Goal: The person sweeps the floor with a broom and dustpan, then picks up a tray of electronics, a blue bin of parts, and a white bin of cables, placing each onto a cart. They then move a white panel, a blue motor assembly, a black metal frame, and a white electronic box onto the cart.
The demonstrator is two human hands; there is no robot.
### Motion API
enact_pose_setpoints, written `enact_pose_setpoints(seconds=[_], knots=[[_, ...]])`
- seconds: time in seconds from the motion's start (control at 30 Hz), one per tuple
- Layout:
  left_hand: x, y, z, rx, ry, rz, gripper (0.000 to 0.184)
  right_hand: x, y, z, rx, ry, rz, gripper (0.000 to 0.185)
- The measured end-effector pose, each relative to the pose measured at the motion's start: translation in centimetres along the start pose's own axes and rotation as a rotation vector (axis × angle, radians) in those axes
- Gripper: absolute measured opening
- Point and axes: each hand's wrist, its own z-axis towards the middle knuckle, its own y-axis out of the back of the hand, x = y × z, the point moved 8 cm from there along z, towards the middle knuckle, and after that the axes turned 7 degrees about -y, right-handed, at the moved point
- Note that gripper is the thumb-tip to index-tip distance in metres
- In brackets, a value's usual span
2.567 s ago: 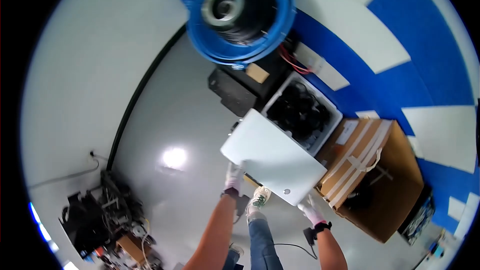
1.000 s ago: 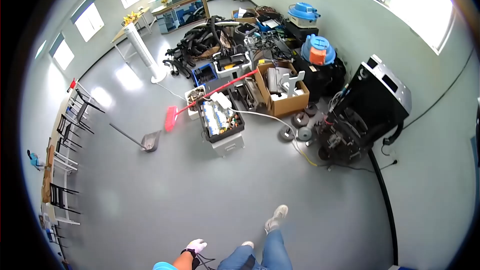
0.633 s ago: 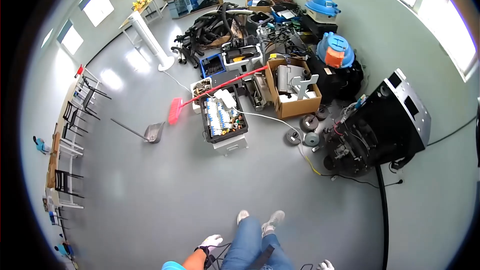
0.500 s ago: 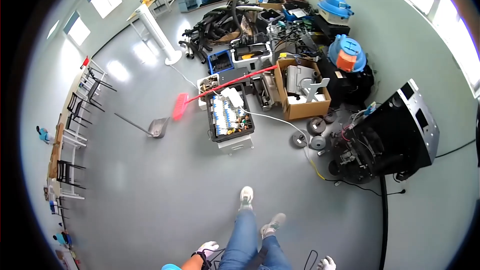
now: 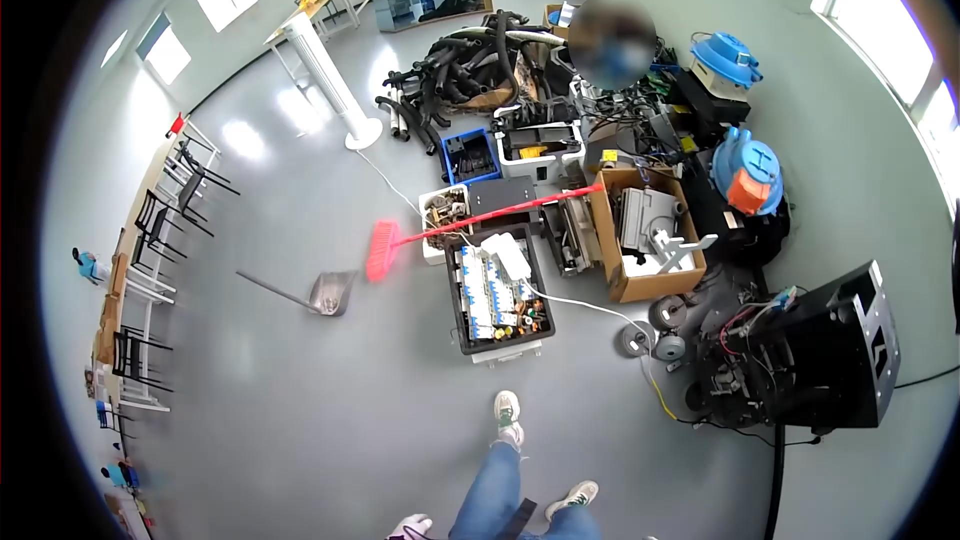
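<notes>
My left hand (image 5: 411,526), in a white glove, shows at the bottom edge, left of my legs. Its fingers are small and partly cut off, and nothing can be made out in them; a dark cord is beside the wrist. Of my right hand, at most a tiny pale sliver shows at the bottom edge. Ahead of my feet stands a black crate (image 5: 463,315) of blue-and-white parts, with a white power strip (image 5: 509,256) on top. A red broom (image 5: 381,250) leans across it, its handle reaching a cardboard box (image 5: 655,285).
A dustpan (image 5: 331,293) lies on the floor at left. A black machine (image 5: 830,355) stands at right, with round weights and a cable beside it. Farther back are black hoses (image 5: 470,65), a blue bin (image 5: 470,158), blue vacuum heads (image 5: 748,170) and a white tower fan (image 5: 330,85).
The white panel held earlier is out of view. The view has turned from the boxes to the room, and the black crate is nearer. My right hand has almost left the view.
</notes>
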Motion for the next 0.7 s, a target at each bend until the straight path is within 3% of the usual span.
enact_pose_setpoints(seconds=[0.03,0.07,0.1,0.2,0.23,0.3,0.4,0.57,0.7], knots=[[-0.4,1.5,0.4,-0.063,0.016,-0.086,0.044,3.0,-1.8,-0.5,0.021,-0.005,0.011,0.041],[4.3,0.9,3.4,-0.059,-0.025,-0.077,0.039,5.3,-3.4,-0.5,0.022,0.011,-0.011,0.041],[5.4,3.1,4.4,-0.181,0.029,-0.447,0.036,7.6,-4.9,0.0,0.023,0.027,-0.033,0.042],[5.0,8.1,5.6,-0.165,0.175,-0.484,0.038,13.1,-10.4,1.8,0.026,0.071,0.017,0.043],[6.0,9.4,6.8,-0.162,0.103,-0.414,0.038,13.9,-11.7,1.7,0.027,0.070,0.068,0.043],[12.1,10.9,12.0,0.017,-0.256,-0.326,0.037,15.1,-14.0,0.6,0.043,0.046,0.061,0.041],[4.3,13.2,12.0,0.009,0.040,-0.164,0.039,14.6,-15.4,-0.7,0.047,0.006,-0.017,0.042],[-4.3,14.2,13.2,0.063,0.058,-0.070,0.043,11.2,-13.6,-0.5,-0.034,-0.178,-0.164,0.040],[-8.6,14.5,12.9,0.083,0.055,-0.040,0.046,13.0,-12.0,0.7,-0.053,-0.218,-0.270,0.039]])
